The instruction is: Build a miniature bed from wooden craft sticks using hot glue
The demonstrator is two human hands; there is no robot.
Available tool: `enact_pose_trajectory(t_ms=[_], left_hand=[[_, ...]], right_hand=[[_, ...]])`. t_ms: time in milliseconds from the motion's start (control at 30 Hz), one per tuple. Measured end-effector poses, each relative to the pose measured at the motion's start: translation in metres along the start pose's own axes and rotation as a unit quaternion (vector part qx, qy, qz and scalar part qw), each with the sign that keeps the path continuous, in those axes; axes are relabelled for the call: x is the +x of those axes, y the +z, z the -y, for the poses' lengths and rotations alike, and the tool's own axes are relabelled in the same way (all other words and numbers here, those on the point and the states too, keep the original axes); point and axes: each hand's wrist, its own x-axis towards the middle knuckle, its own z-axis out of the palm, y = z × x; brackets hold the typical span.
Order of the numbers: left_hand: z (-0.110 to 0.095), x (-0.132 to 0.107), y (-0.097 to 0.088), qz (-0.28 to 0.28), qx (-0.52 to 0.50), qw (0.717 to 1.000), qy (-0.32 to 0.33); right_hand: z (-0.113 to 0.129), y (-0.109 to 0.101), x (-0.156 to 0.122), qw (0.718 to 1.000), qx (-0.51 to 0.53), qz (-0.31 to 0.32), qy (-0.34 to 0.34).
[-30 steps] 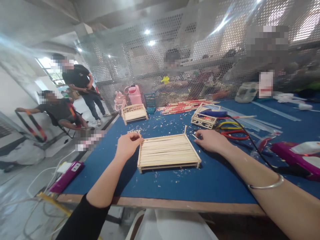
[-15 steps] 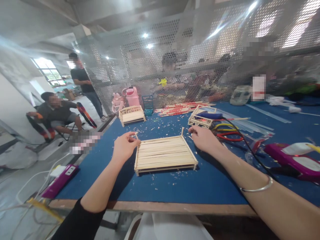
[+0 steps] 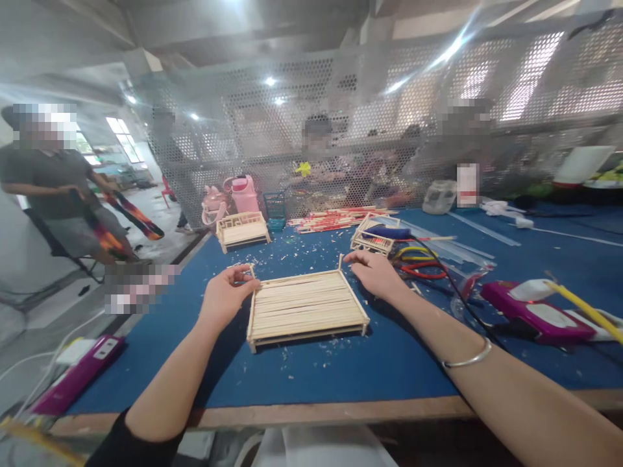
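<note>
A person's left hand pinches the upright corner post at the far left of a rectangular wooden-stick platform, which stands on short legs near the front edge of a blue-covered worktop. The right hand, fingers curled, is just beside the opposite post at the far right corner; whether its grip is closed on anything cannot be told. Beyond the platform, a teal plastic basket stands between a pink bottle and a heap of red-marked sticks, its contents too small to make out. Farther right stands a translucent plastic jug, its contents unclear. A small stick bench sits in front of the bottle, while a blue corded tool lies across a slatted stick frame near the right hand, beside red tool handles. On the right, a purple power strip carries a white plug; pale wood scraps dot the worktop.
</note>
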Motion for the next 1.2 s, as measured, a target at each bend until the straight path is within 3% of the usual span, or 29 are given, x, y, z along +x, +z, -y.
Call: enact_pose_trajectory(t_ms=[100, 233, 367, 500, 633, 767, 900, 1000, 1067, 1133, 1200], left_hand=[[-0.003, -0.002, -0.001, 0.001, -0.056, 0.998, -0.022], [-0.005, -0.001, -0.003, -0.041, -0.081, 0.996, -0.017], [0.001, 0.007, -0.015, -0.095, -0.037, 0.994, 0.036], [0.01, 0.015, -0.042, -0.152, 0.1, 0.981, 0.072], [0.014, 0.01, -0.06, -0.042, 0.199, 0.976, 0.08], [0.018, 0.003, -0.058, 0.076, 0.269, 0.954, 0.112], [0.018, -0.001, -0.054, 0.095, 0.302, 0.939, 0.134], [0.01, -0.017, -0.058, 0.039, 0.306, 0.942, 0.133], [0.0, -0.041, -0.06, -0.02, 0.275, 0.952, 0.131], [-0.011, -0.073, -0.057, -0.058, 0.195, 0.971, 0.127], [-0.021, -0.106, -0.047, -0.067, 0.084, 0.987, 0.123]], right_hand=[[-0.003, 0.001, 0.001, 1.0, 0.02, -0.009, -0.004], [-0.01, 0.003, 0.004, 0.998, 0.044, -0.035, -0.003], [-0.013, 0.004, 0.005, 0.996, 0.056, -0.074, -0.002], [-0.015, -0.003, 0.004, 0.992, 0.051, -0.113, 0.002], [-0.02, -0.008, 0.004, 0.991, 0.044, -0.125, -0.001], [-0.024, -0.005, 0.005, 0.988, 0.053, -0.147, 0.001], [-0.025, 0.0, 0.008, 0.982, 0.081, -0.168, -0.007], [-0.026, -0.002, 0.01, 0.973, 0.111, -0.199, -0.022], [-0.02, -0.006, 0.006, 0.959, 0.115, -0.25, -0.06], [-0.006, -0.01, -0.006, 0.939, 0.094, -0.299, -0.14], [0.015, -0.014, -0.027, 0.923, 0.067, -0.286, -0.247]])
